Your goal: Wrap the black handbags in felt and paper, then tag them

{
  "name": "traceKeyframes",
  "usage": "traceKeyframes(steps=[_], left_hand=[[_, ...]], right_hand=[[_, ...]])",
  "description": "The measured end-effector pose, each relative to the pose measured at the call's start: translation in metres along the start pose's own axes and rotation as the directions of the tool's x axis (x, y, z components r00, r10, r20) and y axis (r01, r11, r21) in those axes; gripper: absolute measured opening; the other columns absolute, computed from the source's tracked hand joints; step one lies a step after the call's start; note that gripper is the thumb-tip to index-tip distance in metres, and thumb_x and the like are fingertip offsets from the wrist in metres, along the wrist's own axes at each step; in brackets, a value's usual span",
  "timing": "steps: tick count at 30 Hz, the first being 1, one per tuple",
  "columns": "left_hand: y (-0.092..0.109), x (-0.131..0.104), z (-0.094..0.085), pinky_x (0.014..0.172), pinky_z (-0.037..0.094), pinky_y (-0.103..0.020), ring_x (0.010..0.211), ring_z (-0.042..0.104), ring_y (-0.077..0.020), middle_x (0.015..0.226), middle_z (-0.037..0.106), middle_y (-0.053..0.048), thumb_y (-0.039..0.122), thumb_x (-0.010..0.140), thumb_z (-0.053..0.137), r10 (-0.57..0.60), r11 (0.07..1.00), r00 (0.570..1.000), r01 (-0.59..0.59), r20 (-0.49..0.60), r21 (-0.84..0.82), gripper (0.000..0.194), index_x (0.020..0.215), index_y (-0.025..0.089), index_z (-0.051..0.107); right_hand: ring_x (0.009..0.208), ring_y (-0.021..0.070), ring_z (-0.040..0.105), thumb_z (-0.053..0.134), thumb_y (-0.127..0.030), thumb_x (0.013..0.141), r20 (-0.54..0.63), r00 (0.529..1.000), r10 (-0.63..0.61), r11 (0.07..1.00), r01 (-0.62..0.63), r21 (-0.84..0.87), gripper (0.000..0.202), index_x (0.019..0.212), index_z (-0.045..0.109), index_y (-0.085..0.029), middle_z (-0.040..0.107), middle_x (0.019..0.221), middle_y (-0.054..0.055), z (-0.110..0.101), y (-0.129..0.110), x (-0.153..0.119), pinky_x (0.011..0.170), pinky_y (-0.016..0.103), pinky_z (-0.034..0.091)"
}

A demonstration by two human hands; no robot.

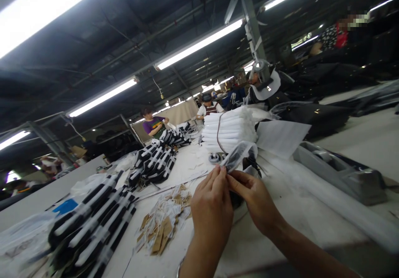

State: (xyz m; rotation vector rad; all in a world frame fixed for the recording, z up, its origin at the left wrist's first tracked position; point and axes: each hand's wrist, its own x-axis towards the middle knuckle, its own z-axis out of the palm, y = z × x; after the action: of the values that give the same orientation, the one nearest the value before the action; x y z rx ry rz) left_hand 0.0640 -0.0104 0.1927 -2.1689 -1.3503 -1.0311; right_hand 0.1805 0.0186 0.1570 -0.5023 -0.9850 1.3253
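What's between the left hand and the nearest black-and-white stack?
A loose pile of brown and white pieces on the white tabletop, seen in the head view.

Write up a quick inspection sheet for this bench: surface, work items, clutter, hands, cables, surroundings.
Surface: pale table, largely covered.
Work items: clear plastic at the fingertips; tied white stack just beyond.
Clutter: loose heap of brown and white tags; black-and-white bundles on the left; grey device on the right.
Hands: left hand and right hand bare, fingertips meeting at the plastic's near end.
Cables: cords hanging overhead; on the table, cannot tell.
Surroundings: lit tube lights; two people farther along the table.
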Motion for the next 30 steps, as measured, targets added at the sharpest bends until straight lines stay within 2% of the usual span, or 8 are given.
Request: traceKeyframes(steps=[5,8,11,14,19,23,27,30], left_hand=[[-0.012,0.016,-0.013,0.085,0.056,-0.035,0.097,0.072,-0.0214,0.111,0.075,-0.003,0.02,0.094,0.056,-0.102,0.981,0.993,0.109,0.052,-0.158,0.019,0.107,0.026,0.068],[-0.023,0.025,-0.017,0.087,0.053,-0.033,0.099,0.069,-0.0197,0.108,0.073,-0.003,0.024,0.093,0.058,-0.133,0.913,0.978,0.184,0.16,-0.365,0.015,0.107,0.025,0.064],[-0.036,0.031,-0.016,0.086,0.053,-0.033,0.098,0.069,-0.0195,0.109,0.071,-0.006,0.034,0.092,0.061,-0.154,0.704,0.914,0.368,0.376,-0.607,0.027,0.117,0.023,0.058],[-0.047,0.034,-0.013,0.079,0.054,-0.032,0.085,0.07,-0.0188,0.1,0.073,-0.008,0.044,0.09,0.065,-0.124,0.497,0.845,0.506,0.519,-0.705,0.037,0.116,0.019,0.057],[-0.052,0.034,-0.011,0.076,0.052,-0.03,0.08,0.069,-0.0176,0.091,0.074,-0.007,0.048,0.079,0.077,-0.202,0.378,0.814,0.577,0.544,-0.724,0.05,0.115,0.019,0.058],[-0.051,0.031,-0.014,0.066,0.051,-0.025,0.07,0.067,-0.0148,0.087,0.073,-0.005,0.049,0.072,0.082,-0.27,0.234,0.778,0.625,0.567,-0.745,0.059,0.115,0.019,0.058],[-0.05,0.031,-0.017,0.062,0.051,-0.024,0.065,0.065,-0.0139,0.084,0.073,-0.004,0.05,0.069,0.084,-0.348,0.202,0.758,0.635,0.552,-0.746,0.062,0.114,0.018,0.058],[-0.049,0.032,-0.017,0.059,0.05,-0.023,0.064,0.065,-0.0139,0.082,0.072,-0.003,0.05,0.069,0.084,-0.357,0.206,0.758,0.634,0.546,-0.745,0.061,0.113,0.018,0.058]], right_hand=[[0.087,0.0212,0.067,0.081,-0.046,0.075,-0.005,1.0,0.012,0.999,-0.012,-0.047,0.035,0.092,0.077,-0.016,0.074,0.088,0.006,-0.001,-0.004,0.0,0.086,0.033,0.053],[0.09,0.0218,0.067,0.081,-0.043,0.075,0.028,1.0,-0.003,0.996,0.005,-0.085,0.033,0.094,0.078,-0.017,0.074,0.09,0.007,0.0,-0.01,0.002,0.086,0.032,0.052],[0.093,0.0235,0.067,0.081,-0.043,0.075,0.073,0.997,-0.011,0.995,0.018,-0.101,0.036,0.101,0.078,-0.018,0.075,0.095,0.007,0.001,-0.014,0.003,0.09,0.036,0.051],[0.093,0.0241,0.066,0.081,-0.045,0.075,0.101,0.995,-0.005,0.993,0.017,-0.117,0.039,0.103,0.078,-0.018,0.075,0.096,0.008,0.002,-0.016,0.005,0.092,0.038,0.051],[0.096,0.0238,0.065,0.079,-0.046,0.078,0.154,0.988,-0.006,0.988,0.029,-0.152,0.041,0.108,0.076,-0.019,0.074,0.1,0.007,0.003,-0.018,0.008,0.095,0.039,0.051],[0.098,0.024,0.065,0.076,-0.054,0.078,0.153,0.986,0.062,0.992,-0.043,-0.122,0.046,0.106,0.076,-0.018,0.073,0.102,0.009,-0.004,-0.015,0.007,0.097,0.041,0.051],[0.102,0.0261,0.064,0.065,-0.065,0.083,0.071,0.988,0.138,0.988,-0.132,-0.081,0.053,0.1,0.076,-0.015,0.072,0.103,0.012,-0.016,-0.007,-0.001,0.096,0.043,0.051],[0.102,0.0256,0.064,0.069,-0.063,0.081,0.06,0.989,0.132,0.985,-0.125,-0.117,0.052,0.102,0.075,-0.016,0.071,0.102,0.011,-0.019,-0.006,-0.007,0.095,0.042,0.051]])
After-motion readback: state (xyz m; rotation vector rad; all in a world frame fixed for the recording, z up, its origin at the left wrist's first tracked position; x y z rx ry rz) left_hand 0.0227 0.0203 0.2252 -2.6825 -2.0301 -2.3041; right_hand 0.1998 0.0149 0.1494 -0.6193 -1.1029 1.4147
